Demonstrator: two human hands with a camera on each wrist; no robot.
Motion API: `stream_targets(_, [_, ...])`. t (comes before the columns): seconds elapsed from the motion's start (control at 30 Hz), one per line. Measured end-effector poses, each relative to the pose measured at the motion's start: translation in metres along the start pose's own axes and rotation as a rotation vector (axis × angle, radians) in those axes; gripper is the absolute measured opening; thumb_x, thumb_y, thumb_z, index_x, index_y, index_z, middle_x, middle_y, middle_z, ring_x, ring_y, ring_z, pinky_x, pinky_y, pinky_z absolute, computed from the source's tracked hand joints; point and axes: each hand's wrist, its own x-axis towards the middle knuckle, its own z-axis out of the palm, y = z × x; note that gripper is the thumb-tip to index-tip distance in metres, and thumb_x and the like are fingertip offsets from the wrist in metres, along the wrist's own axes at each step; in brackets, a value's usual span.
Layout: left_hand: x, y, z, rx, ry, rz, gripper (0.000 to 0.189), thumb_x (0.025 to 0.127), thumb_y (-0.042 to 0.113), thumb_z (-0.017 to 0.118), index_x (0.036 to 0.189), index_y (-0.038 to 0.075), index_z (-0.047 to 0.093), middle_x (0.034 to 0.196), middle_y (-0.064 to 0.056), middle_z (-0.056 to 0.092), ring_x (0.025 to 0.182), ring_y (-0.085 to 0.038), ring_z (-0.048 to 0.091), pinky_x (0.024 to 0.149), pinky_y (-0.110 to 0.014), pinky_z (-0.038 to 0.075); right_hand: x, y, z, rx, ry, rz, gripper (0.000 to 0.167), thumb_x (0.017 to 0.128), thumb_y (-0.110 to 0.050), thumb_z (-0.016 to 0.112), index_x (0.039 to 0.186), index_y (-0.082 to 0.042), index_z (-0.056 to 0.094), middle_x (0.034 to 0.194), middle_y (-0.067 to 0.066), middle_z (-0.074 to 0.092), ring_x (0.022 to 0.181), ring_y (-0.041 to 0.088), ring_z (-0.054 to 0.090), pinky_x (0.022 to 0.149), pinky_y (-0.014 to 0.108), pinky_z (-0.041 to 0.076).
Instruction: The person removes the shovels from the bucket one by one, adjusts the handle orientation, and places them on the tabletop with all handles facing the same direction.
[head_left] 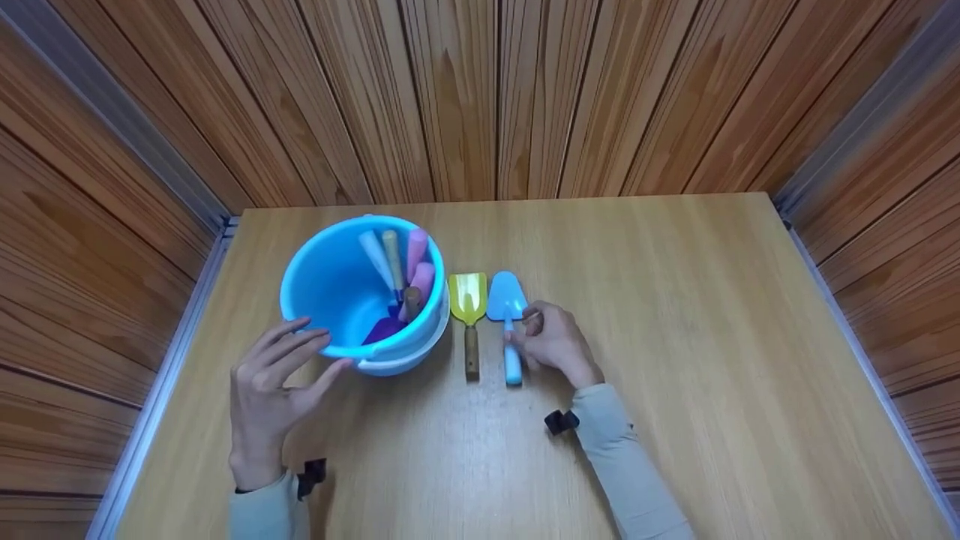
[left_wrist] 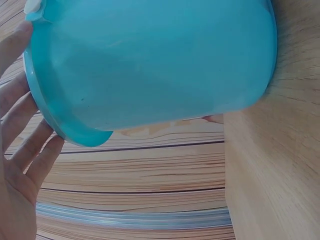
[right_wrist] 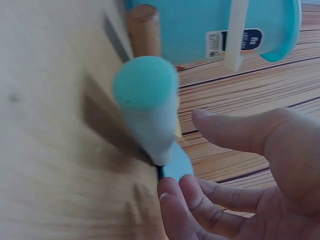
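A blue bucket (head_left: pixel 341 281) stands on the table's left part. Inside lean several garden tools with pink, blue and wooden handles. My left hand (head_left: pixel 274 390) touches its near rim with extended, spread fingers; the left wrist view shows these fingertips (left_wrist: pixel 55 142) along the rim. Right of the bucket lies a yellow shovel (head_left: pixel 468 300) with a wooden handle. Beside that is a blue trowel (head_left: pixel 507 296). My right hand (head_left: pixel 555 341) is at the trowel's handle (right_wrist: pixel 150 110), thumb and fingers apart; the right wrist view shows no grip around it.
The wooden table (head_left: pixel 712 337) extends to the right of the tools. Wood-plank walls (head_left: pixel 465 97) rise behind and at both sides, with metal edging (head_left: pixel 161 382) along the left. A white bucket handle (right_wrist: pixel 235 35) hangs across a label on the bucket.
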Motion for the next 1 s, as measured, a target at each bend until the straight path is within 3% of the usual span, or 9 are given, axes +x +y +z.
stream_targets(0.23, [-0.001, 0.002, 0.002, 0.019, -0.017, -0.018, 0.051, 0.066, 0.015, 0.103, 0.113, 0.011, 0.084, 0.113, -0.002, 0.083, 0.12, -0.027, 0.074, 0.112, -0.019, 0.047, 0.003, -0.014, -0.003, -0.069, 0.044, -0.134, 0.047, 0.1, -0.025, 0.078, 0.14, -0.007, 0.063, 0.105, 0.004, 0.07, 0.089, 0.02, 0.067, 0.071, 0.032, 0.055])
stream_targets(0.43, [-0.001, 0.002, 0.003, 0.011, -0.014, -0.024, 0.044, 0.07, 0.016, 0.1, 0.111, 0.011, 0.084, 0.113, -0.002, 0.082, 0.121, -0.025, 0.071, 0.113, -0.019, 0.047, 0.012, -0.048, -0.014, -0.056, 0.146, -0.41, 0.039, 0.102, -0.016, 0.074, 0.137, -0.003, 0.067, 0.109, 0.008, 0.073, 0.094, 0.021, 0.071, 0.081, 0.037, 0.063])
stream_targets(0.53, [0.001, 0.002, 0.002, -0.001, -0.006, -0.031, 0.042, 0.071, 0.016, 0.1, 0.109, 0.011, 0.084, 0.115, -0.002, 0.08, 0.117, -0.023, 0.071, 0.11, -0.019, 0.049, 0.017, -0.073, -0.025, -0.019, 0.125, -0.557, 0.033, 0.102, -0.013, 0.072, 0.134, -0.003, 0.069, 0.112, 0.011, 0.074, 0.099, 0.023, 0.072, 0.087, 0.04, 0.063])
stream_targets(0.67, [0.001, 0.004, 0.001, -0.012, -0.011, -0.046, 0.042, 0.071, 0.015, 0.1, 0.11, 0.013, 0.083, 0.117, -0.002, 0.077, 0.114, -0.021, 0.07, 0.106, -0.018, 0.05, 0.022, -0.106, -0.036, -0.014, 0.066, -0.669, 0.03, 0.105, -0.015, 0.069, 0.133, -0.006, 0.07, 0.117, 0.009, 0.073, 0.107, 0.024, 0.07, 0.095, 0.041, 0.061])
stream_targets(0.83, [0.001, 0.005, -0.002, -0.027, -0.03, -0.087, 0.042, 0.071, 0.014, 0.1, 0.11, 0.014, 0.083, 0.117, -0.003, 0.077, 0.114, -0.021, 0.069, 0.106, -0.017, 0.05, 0.027, -0.147, -0.031, -0.17, 0.006, -0.765, 0.03, 0.107, -0.022, 0.066, 0.135, -0.01, 0.07, 0.132, 0.006, 0.07, 0.122, 0.022, 0.066, 0.107, 0.039, 0.057])
stream_targets(1.0, [0.001, 0.005, -0.002, -0.036, -0.043, -0.119, 0.041, 0.072, 0.016, 0.1, 0.11, 0.015, 0.084, 0.117, -0.003, 0.077, 0.116, -0.022, 0.069, 0.107, -0.018, 0.049, 0.032, -0.181, -0.015, -0.42, -0.016, -0.921, 0.031, 0.108, -0.022, 0.066, 0.136, -0.01, 0.071, 0.137, 0.008, 0.068, 0.131, 0.025, 0.061, 0.114, 0.039, 0.052])
